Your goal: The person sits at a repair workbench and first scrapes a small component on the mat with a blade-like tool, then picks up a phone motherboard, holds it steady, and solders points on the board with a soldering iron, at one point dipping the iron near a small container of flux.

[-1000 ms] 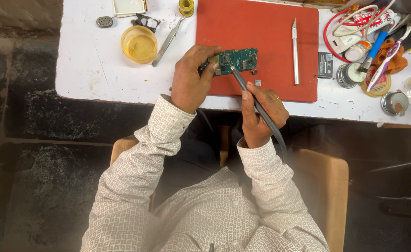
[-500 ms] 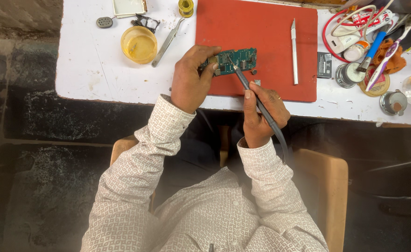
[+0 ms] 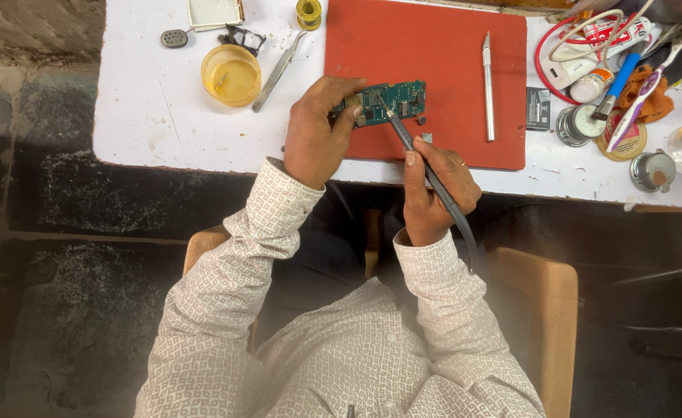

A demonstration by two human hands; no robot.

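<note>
Left hand (image 3: 315,138) has its grip closed on the left end of a small green circuit board (image 3: 391,101), thumb and fingers pinching its edge. Right hand (image 3: 432,188) has its grip closed around a dark soldering iron (image 3: 417,159), held like a pen, with the tip resting on the board's upper face near its left half. The iron's cord runs back from the hand toward the person's lap.

Board lies on a red mat (image 3: 434,46), close to the mat's near edge and left of its middle. Two tiny loose parts (image 3: 424,129) sit on the mat just right of the board. A silver craft knife (image 3: 487,85) lies lengthwise toward the mat's right edge, well apart from the board.

Mat sits on a white surface (image 3: 147,116), reaching almost to its near edge. Left of the mat, toward the far edge: metal tweezers (image 3: 276,63), a round yellow dish (image 3: 231,74) just beside them, a small grey oval part (image 3: 174,38), and a yellow solder spool (image 3: 308,12) at the far edge. Right of the mat: a small black rectangular part (image 3: 538,107), round metal tins (image 3: 577,124), a red cable (image 3: 546,54), and a brush with a blue handle (image 3: 618,83) among clutter at the right corner.

Both sleeves are white with a small pattern.
</note>
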